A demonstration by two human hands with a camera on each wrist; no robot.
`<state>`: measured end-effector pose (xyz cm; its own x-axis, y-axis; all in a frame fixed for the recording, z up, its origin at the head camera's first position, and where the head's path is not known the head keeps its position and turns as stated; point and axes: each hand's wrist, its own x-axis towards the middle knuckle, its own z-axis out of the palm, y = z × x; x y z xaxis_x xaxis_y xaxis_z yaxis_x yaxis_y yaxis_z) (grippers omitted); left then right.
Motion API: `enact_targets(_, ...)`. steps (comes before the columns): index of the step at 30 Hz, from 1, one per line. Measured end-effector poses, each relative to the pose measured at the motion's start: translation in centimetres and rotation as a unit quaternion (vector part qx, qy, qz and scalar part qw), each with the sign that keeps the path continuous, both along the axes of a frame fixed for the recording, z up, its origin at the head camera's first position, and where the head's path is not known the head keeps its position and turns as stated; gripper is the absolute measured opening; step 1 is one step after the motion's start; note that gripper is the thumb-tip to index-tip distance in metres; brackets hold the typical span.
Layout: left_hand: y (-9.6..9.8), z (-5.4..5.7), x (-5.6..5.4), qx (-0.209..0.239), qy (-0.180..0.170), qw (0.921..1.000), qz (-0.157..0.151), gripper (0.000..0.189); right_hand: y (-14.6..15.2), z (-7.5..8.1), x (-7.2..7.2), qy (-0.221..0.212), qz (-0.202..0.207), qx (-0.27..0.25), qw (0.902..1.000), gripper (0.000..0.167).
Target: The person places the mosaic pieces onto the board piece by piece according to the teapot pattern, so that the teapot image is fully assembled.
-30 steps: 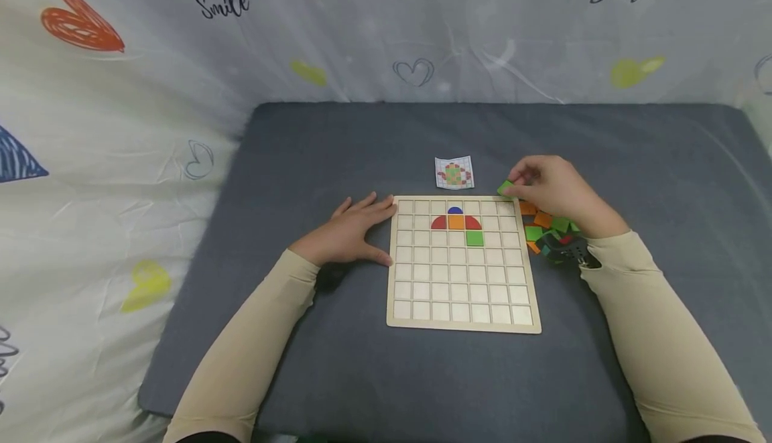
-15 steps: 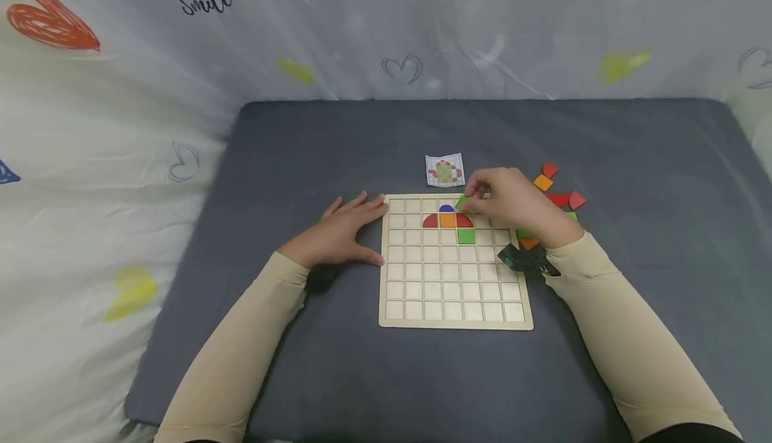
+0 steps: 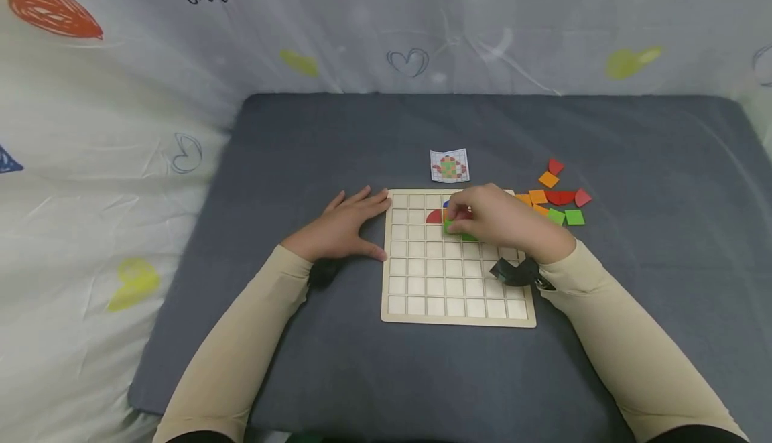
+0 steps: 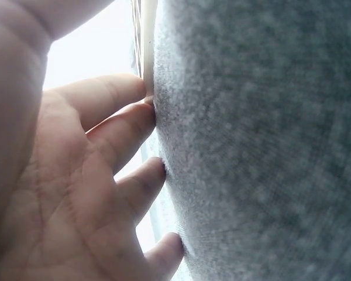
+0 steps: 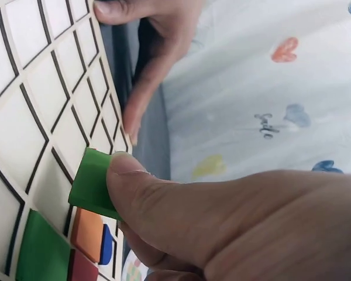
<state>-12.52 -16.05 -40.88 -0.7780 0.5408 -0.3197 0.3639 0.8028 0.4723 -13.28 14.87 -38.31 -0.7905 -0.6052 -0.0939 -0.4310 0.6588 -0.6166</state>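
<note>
A wooden grid board (image 3: 416, 287) lies on the grey table. My left hand (image 3: 345, 228) rests at its left edge, fingers spread and straight, thumb and index touching the rim. Over the board's upper part, my right hand (image 3: 503, 218) pinches a green square tile (image 5: 92, 181) between thumb and fingers, tilted just above a cell below the orange tile (image 5: 88, 234). Set in the board are that orange square, a blue piece (image 5: 106, 244), a red piece (image 3: 434, 216) on the left, another red piece (image 5: 83, 267) and a green square (image 5: 44, 249). The right hand partly hides these in the head view.
A small pattern card (image 3: 449, 165) lies behind the board. Loose tiles lie right of it, among them a red piece (image 3: 561, 198), an orange square (image 3: 548, 179) and a green square (image 3: 575, 218). A printed curtain (image 3: 338, 21) hangs behind the table.
My right hand has carried the green square tile leftward from beyond the board's upper right corner to the cells below the orange tile. My left hand stays at the board's edge.
</note>
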Motion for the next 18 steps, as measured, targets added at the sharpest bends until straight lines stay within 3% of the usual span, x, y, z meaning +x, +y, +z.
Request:
enact_targets(9, 0.2, 0.1, -0.1, 0.004, 0.002, 1.0000, 0.000, 0.110, 0.0, -0.9, 0.1, 0.006, 0.019, 0.039, 0.9990, 0.008)
enact_targets(18, 0.0, 0.2, -0.1, -0.007, 0.003, 1.0000, 0.006, 0.110, 0.1, -1.6, 0.6, 0.039, 0.015, 0.040, 0.9983, 0.006)
